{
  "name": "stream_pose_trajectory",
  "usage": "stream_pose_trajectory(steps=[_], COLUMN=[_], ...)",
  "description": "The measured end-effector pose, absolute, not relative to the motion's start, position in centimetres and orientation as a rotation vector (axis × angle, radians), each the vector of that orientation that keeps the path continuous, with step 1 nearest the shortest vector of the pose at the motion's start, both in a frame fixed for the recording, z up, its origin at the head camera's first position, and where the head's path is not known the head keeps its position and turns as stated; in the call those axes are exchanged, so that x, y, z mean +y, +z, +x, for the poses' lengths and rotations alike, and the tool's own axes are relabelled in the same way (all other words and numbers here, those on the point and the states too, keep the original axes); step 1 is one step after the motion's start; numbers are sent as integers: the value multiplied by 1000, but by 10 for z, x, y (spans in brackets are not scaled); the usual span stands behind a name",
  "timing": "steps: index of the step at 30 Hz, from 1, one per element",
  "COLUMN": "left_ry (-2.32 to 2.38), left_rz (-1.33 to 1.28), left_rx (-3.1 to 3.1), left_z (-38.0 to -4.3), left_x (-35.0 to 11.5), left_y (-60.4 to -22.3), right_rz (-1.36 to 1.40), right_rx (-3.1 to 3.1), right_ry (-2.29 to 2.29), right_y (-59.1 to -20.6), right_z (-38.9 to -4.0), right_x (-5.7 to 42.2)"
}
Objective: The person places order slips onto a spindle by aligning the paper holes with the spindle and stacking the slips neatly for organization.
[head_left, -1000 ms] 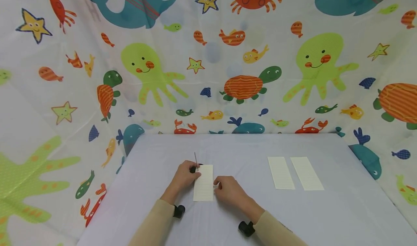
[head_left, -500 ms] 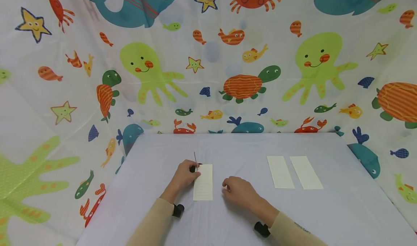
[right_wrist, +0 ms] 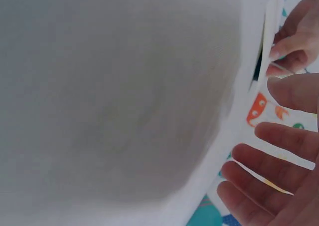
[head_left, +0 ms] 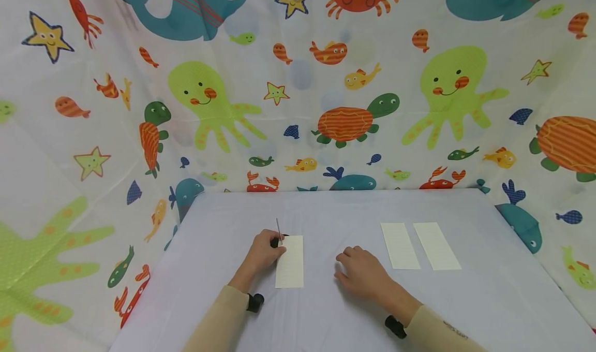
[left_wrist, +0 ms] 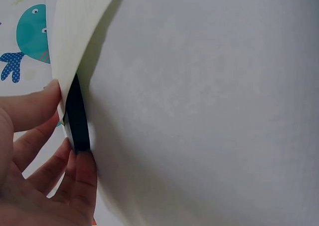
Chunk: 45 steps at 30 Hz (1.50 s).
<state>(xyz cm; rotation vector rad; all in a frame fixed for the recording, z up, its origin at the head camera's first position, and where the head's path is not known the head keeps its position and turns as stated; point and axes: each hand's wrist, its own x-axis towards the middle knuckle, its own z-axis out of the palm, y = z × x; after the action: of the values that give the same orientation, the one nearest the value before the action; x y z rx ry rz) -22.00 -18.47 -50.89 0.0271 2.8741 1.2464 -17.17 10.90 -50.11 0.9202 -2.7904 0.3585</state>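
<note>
My left hand pinches a black binder clip at the top left corner of a cream lined paper slip. The thumb lies on the slip's face, with the other fingers at the clip's far side. A thin wire handle sticks up beside the fingertips. In the left wrist view the paper stands at a slant over the dark clip body. My right hand holds nothing. It hovers over the table right of the slip, its fingers loosely bent and spread, as the right wrist view shows.
Two more cream paper slips lie side by side at the right of the white-covered table. Behind and beside the table hangs a white cloth printed with sea animals. A black wrist camera sits by the left sleeve.
My right hand has moved away from the slip's right edge toward the right, and its fingers have loosened. The left hand and the slip stay in place.
</note>
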Motion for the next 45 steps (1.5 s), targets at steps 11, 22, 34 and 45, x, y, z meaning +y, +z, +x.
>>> stream_pose_trajectory(steps=[11, 22, 34, 45], left_ry=[1236, 1226, 1241, 1213], left_rz=[3, 32, 35, 36], left_rx=[2876, 2882, 2878, 2873], left_z=[-219, -218, -217, -218], left_x=[-185, -186, -186, -183], left_y=[-508, -509, -509, -504], right_rz=[771, 629, 547, 507], right_rx=[-2897, -2892, -2916, -2924], right_ry=[285, 291, 269, 222], right_y=[-497, -497, -498, -500], right_z=[-180, -200, -210, -220], right_x=[144, 180, 214, 240])
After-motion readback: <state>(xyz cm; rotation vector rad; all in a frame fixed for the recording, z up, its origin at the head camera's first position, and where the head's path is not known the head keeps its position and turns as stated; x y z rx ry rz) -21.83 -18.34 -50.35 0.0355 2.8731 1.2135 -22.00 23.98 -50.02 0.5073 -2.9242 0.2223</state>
